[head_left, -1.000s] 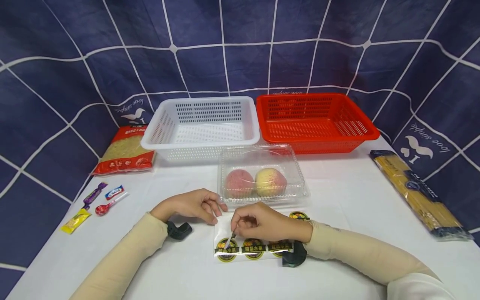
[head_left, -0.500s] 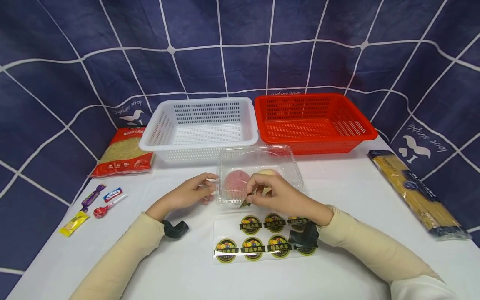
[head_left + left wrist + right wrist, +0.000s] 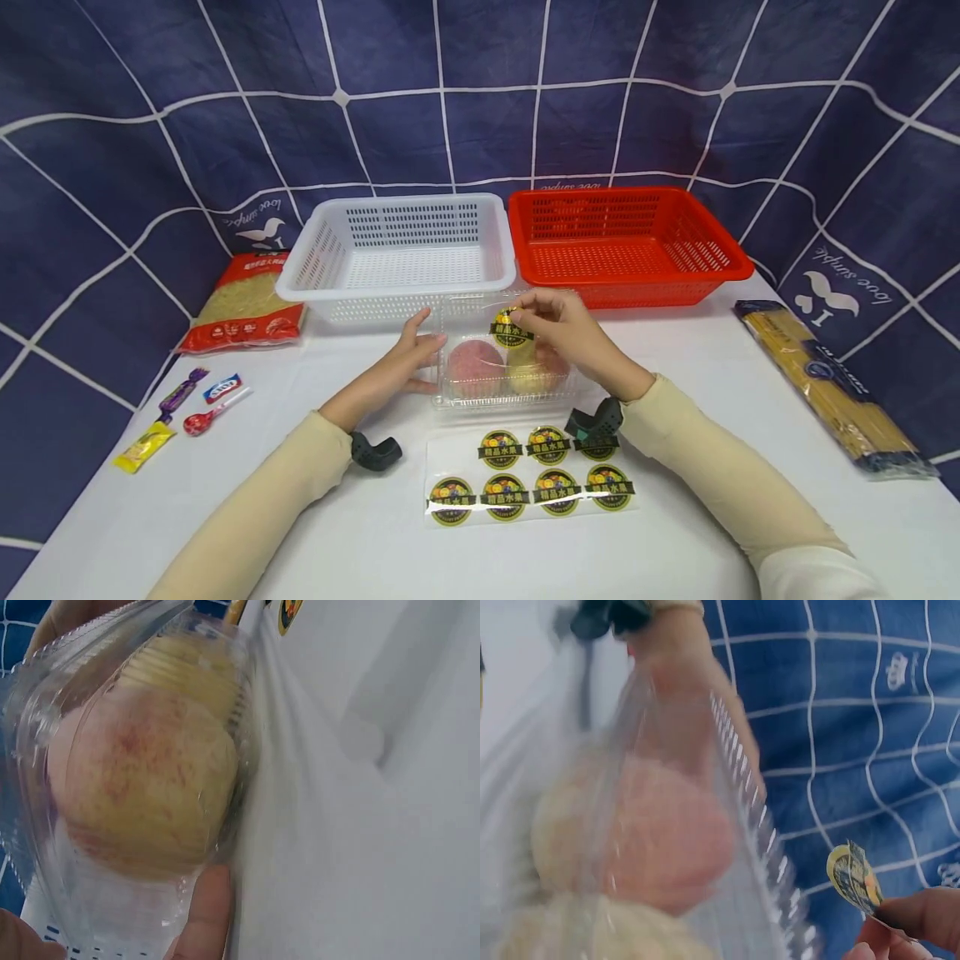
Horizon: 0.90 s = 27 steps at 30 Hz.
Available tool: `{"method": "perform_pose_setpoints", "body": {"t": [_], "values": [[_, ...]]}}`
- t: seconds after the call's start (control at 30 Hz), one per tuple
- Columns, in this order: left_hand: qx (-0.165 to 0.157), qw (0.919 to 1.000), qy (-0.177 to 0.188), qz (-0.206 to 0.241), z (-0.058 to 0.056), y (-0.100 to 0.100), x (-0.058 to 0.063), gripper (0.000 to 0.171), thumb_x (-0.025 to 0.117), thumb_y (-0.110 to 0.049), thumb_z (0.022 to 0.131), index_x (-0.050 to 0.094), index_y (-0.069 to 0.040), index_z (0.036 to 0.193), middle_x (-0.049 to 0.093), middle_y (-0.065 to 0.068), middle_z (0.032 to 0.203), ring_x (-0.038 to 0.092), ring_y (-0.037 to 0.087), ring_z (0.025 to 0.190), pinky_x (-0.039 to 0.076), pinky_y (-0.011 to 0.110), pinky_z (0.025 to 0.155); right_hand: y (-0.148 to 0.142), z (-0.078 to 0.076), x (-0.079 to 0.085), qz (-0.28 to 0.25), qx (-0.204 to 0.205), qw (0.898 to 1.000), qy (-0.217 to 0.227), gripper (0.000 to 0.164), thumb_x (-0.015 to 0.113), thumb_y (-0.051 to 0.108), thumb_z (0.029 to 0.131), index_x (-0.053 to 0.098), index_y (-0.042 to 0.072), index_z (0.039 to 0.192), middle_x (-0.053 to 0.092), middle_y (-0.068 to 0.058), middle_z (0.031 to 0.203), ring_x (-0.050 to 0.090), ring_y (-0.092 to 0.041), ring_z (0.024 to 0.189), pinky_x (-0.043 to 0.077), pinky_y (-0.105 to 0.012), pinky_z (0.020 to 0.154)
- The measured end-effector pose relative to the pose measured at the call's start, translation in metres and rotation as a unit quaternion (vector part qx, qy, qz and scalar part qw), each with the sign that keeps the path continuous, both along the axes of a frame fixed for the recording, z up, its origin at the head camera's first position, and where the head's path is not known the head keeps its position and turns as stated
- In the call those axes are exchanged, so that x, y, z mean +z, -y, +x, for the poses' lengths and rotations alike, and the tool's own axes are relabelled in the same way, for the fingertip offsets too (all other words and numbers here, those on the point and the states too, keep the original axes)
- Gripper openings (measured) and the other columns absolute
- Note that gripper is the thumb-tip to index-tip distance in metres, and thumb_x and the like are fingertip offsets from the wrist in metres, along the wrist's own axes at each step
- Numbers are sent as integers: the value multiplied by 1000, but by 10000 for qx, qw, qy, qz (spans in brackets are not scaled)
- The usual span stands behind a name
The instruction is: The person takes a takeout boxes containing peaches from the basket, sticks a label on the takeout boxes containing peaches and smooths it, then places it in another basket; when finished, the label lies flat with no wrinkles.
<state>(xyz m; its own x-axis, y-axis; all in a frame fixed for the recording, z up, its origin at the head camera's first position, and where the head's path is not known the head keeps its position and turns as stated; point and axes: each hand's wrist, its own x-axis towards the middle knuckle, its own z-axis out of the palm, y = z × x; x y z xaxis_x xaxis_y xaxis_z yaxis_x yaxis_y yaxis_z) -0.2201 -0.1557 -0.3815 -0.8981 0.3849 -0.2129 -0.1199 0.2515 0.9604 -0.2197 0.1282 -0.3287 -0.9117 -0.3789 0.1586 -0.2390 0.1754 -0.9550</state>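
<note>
My right hand [image 3: 577, 337] pinches a round black-and-yellow sticker [image 3: 510, 328] by its edge, over the lid of a clear plastic clamshell box [image 3: 465, 313]. In the right wrist view the sticker [image 3: 853, 876] hangs from thumb and fingertips beside the box's ridged rim. Inside the box lie two peaches, a pinkish one [image 3: 476, 367] and a yellower one [image 3: 531, 377]. At the box's left end is my left hand [image 3: 397, 367], its fingers spread apart. One finger [image 3: 206, 915] lies right along the box's lower edge in the left wrist view.
In front of the box lies a sticker sheet [image 3: 450, 454] with several round labels. A white basket [image 3: 397, 292] and a red basket [image 3: 630, 275] stand behind. Noodle packs flank them, a red bag [image 3: 243, 304] left and a long pack [image 3: 825, 379] right. Candies [image 3: 176, 392] and a lollipop [image 3: 198, 423] lie left.
My right hand has peeled a sticker off the sheet and carried it up over the box lid. My left hand has left the sheet for the box's left end, fingers spreading.
</note>
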Motion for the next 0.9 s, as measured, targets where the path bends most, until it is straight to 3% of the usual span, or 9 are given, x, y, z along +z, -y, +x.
{"method": "perform_pose_setpoints", "body": {"t": [0.17, 0.43, 0.6, 0.77, 0.9], "values": [[-27, 10000, 94, 17, 2, -8, 0, 101, 55, -37, 106, -22, -29, 170, 0, 35, 173, 20, 59, 157, 51, 68, 105, 3, -15, -3, -109, -394, 9992, 35, 20, 66, 3, 105, 70, -11, 118, 70, 3, 87, 55, -8, 69, 46, -20, 52], [-335, 9990, 107, 282, 6, -9, -2, 114, 65, -34, 98, -24, -34, 169, -18, 33, 173, -5, 57, 161, 40, 77, 110, -4, -28, -5, 624, -398, 9972, -132, 22, 68, 4, 104, 74, -11, 118, 65, 2, 78, 43, -8, 53, 38, -20, 46], [-200, 9988, 95, 427, 6, -12, -7, 113, 63, -30, 96, -22, -34, 170, -18, 34, 173, -6, 56, 161, 36, 80, 111, -5, -33, -9, 1053, -496, 9923, -423, 20, 73, 5, 101, 77, -10, 114, 67, 2, 76, 46, -7, 56, 38, -20, 49], [-132, 9990, 88, 418, 7, -14, -7, 113, 62, -27, 95, -22, -34, 170, -17, 35, 173, -5, 56, 161, 34, 81, 111, 0, -33, -11, 1578, -734, 9808, -878, 18, 77, 8, 98, 80, -5, 110, 66, 0, 78, 53, -11, 69, 43, -23, 63], [-156, 9990, 92, 411, 7, -13, -8, 114, 63, -28, 94, -23, -34, 170, -17, 35, 173, -2, 59, 160, 34, 80, 112, 2, -33, -13, 1849, -831, 9730, -1101, 18, 80, 8, 96, 81, -3, 109, 69, -3, 79, 53, -13, 69, 43, -25, 64]]}}
